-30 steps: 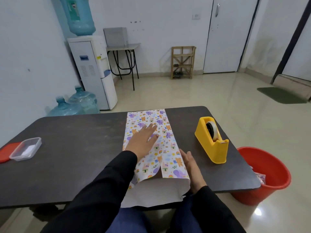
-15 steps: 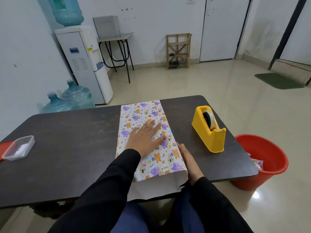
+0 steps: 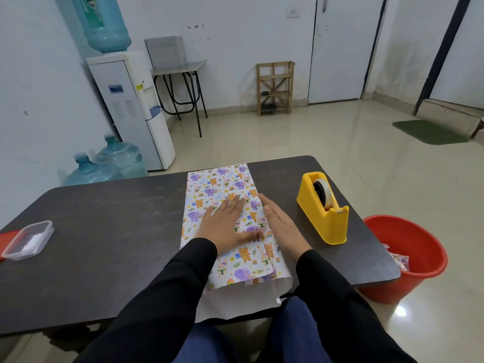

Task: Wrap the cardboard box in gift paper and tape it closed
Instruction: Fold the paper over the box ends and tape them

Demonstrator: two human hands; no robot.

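Patterned gift paper (image 3: pixel 217 184) lies folded lengthwise on a dark desk (image 3: pixel 104 244). Its long axis runs straight away from the person: the far end points at the desk's back edge, and the white near end hangs over the front edge. The left hand (image 3: pixel 225 224) presses flat on top of the paper, fingers straight and together. The right hand (image 3: pixel 282 229), fingers also straight, lies along the paper's right edge. A yellow tape dispenser (image 3: pixel 324 208) stands to the right of the right hand.
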